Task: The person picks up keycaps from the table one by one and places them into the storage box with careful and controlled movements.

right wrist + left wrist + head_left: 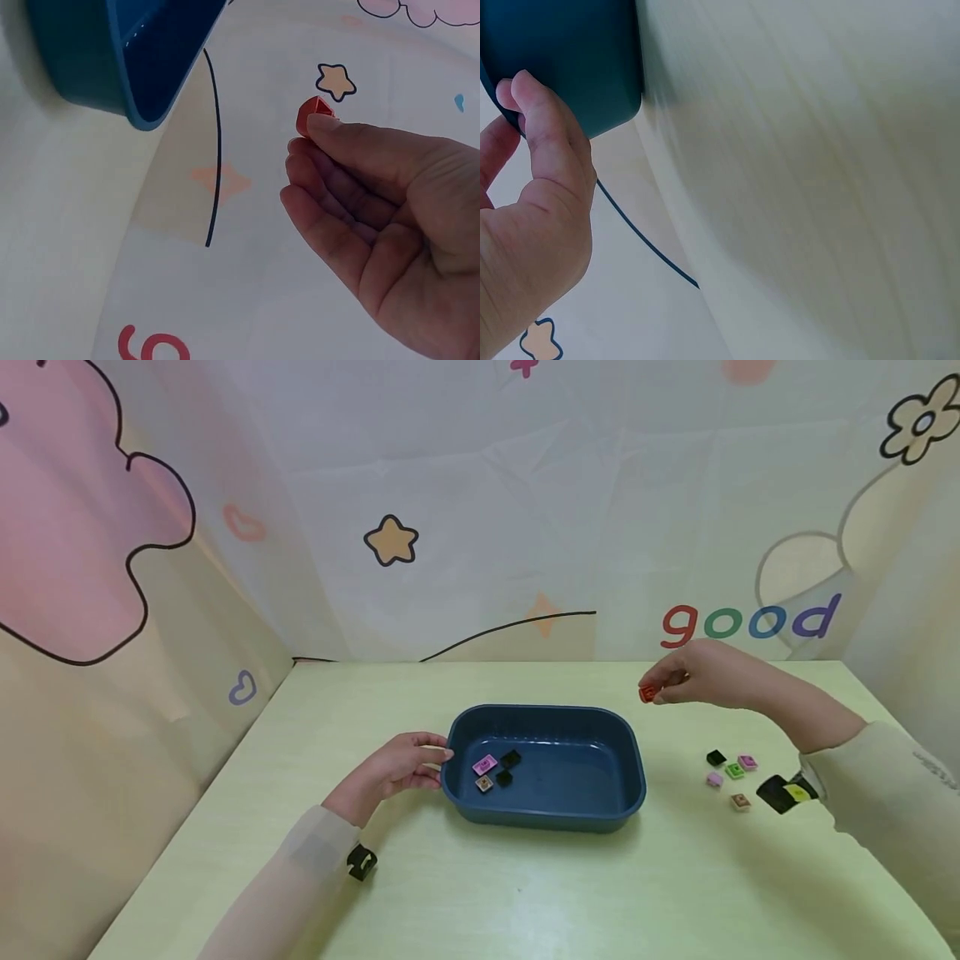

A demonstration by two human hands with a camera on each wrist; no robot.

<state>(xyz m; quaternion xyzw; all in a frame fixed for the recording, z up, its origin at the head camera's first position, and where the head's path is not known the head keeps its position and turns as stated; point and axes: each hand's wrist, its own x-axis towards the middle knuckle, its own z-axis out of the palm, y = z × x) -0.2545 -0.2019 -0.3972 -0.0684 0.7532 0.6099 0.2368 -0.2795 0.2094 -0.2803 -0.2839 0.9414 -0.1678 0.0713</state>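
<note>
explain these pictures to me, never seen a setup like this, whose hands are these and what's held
No robot here, just one person's bare hands. The wide picture comes from a camera worn on the head; the close ones come from cameras on each wrist, left then right. A blue tub stands on a pale table, with four small pieces inside and five loose pieces to its right. The left hand holds the tub's edge; the right hand pinches a red piece in midair.
</note>
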